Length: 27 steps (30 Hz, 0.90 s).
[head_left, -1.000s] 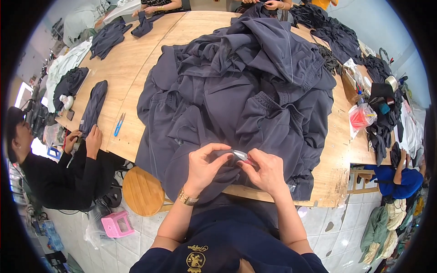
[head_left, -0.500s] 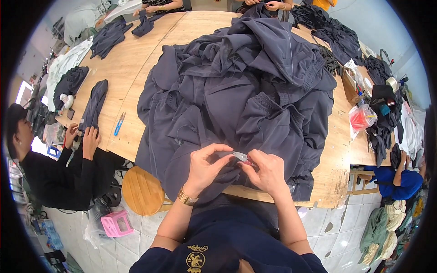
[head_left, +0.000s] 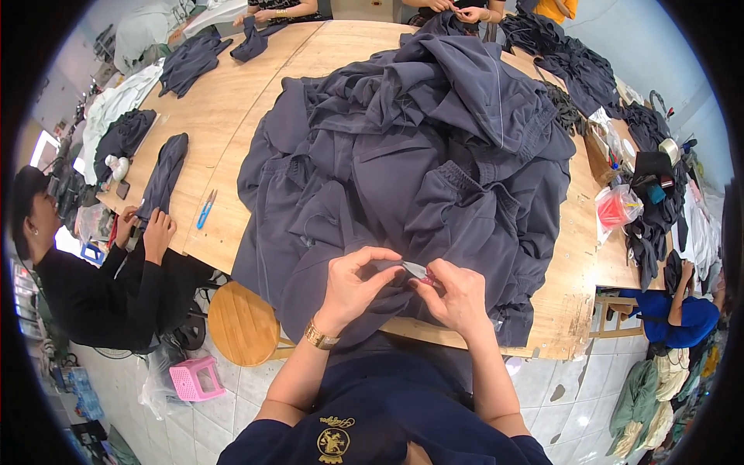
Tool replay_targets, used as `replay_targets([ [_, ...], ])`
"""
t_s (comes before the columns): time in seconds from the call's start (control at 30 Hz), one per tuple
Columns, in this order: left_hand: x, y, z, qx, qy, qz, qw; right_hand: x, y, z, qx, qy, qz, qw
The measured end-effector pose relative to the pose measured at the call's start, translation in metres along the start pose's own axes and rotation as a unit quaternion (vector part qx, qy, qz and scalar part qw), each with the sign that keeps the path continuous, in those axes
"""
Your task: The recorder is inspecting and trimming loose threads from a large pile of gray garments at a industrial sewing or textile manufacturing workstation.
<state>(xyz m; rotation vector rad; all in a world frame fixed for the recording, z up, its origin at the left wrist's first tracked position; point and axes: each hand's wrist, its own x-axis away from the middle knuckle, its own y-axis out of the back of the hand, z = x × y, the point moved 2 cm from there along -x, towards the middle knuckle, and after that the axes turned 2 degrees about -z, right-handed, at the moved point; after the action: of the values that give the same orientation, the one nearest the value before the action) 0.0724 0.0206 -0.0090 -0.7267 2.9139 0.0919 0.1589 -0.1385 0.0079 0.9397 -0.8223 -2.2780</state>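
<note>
Before me, a large heap of dark grey garments [head_left: 387, 167] with gathered elastic waistbands covers the table's near middle. Over its near edge, my right hand [head_left: 459, 296] is closed around thread snips [head_left: 415, 270] with a silver blade and a reddish handle. The blade points left, toward my left hand [head_left: 353, 285]. That hand has thumb and forefinger pinched together by the blade tip; what lies between them is too small to make out. Dark grey cloth hangs just under both hands.
Blue-handled scissors [head_left: 206, 209] lie left of the heap on the wooden table [head_left: 225, 132]. At the left, a co-worker [head_left: 93, 287] handles dark cloth. A round wooden stool [head_left: 242, 324] and a pink plastic stool [head_left: 196, 380] stand below. Right, a red-and-clear plastic bag [head_left: 618, 207].
The snips have turned slightly in my right hand, so the blade shows darker and more clearly. Both hands stay close together in nearly the same place.
</note>
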Motion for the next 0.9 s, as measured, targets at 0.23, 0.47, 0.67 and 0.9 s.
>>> replay_targets([
  [0.23,-0.0015,0.0006,-0.0041,-0.053,-0.013,-0.001,0.998,-0.002,0.0015,0.0008,-0.004,-0.008,0.016,1.0],
  [0.47,-0.0014,0.0012,0.0025,-0.03,-0.019,-0.01,0.999,-0.0041,0.001,0.001,0.0,0.006,0.017,1.0],
  [0.67,-0.0009,0.0012,0.0011,-0.032,-0.022,-0.007,0.999,-0.0043,0.0001,0.0002,0.006,0.013,0.013,1.0],
  [0.9,-0.002,0.0005,-0.0012,-0.043,-0.031,-0.002,0.999,-0.0042,-0.0002,0.0001,0.008,0.009,0.017,1.0],
])
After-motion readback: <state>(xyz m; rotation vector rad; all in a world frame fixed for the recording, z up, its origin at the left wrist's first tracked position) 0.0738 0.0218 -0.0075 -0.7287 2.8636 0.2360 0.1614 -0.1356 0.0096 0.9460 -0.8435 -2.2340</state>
